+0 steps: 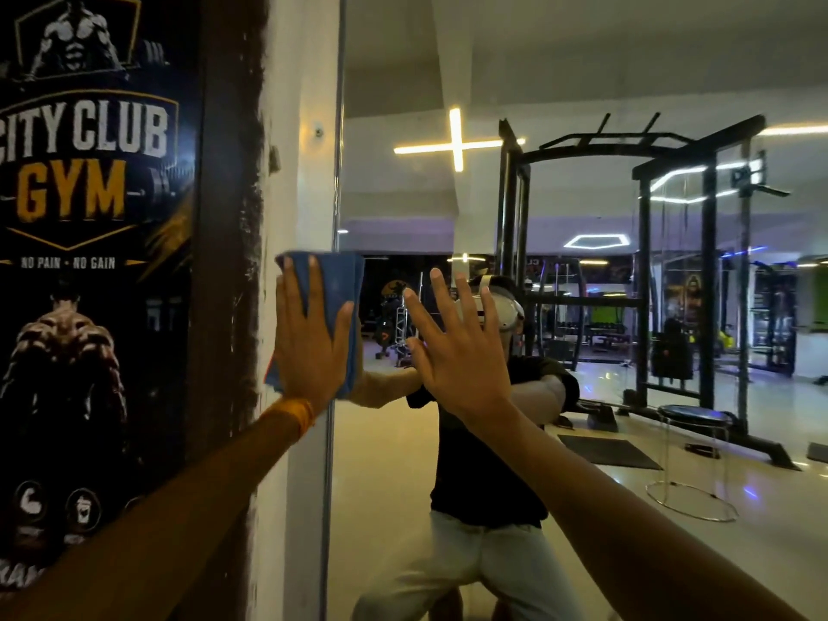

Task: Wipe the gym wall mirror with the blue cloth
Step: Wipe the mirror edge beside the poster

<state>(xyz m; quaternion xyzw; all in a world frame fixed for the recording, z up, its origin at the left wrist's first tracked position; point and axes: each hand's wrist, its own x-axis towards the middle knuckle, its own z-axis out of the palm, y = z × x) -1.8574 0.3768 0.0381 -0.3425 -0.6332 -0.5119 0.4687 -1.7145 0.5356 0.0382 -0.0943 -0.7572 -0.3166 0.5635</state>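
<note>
Two hands: I see both up at the mirror (560,82).
Left hand (309,351): fingers straight, pressing blue cloth (341,280) flat at the mirror's left edge.
Right hand (461,356): fingers spread, nothing held.

Mirror (403,195): blue cloth (341,280) flat across left edge

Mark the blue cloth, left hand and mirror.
blue cloth (338,275), head view, bare upper right part.
left hand (309,351), head view, back of the hand.
mirror (403,186), head view, bare glass above the cloth.
</note>
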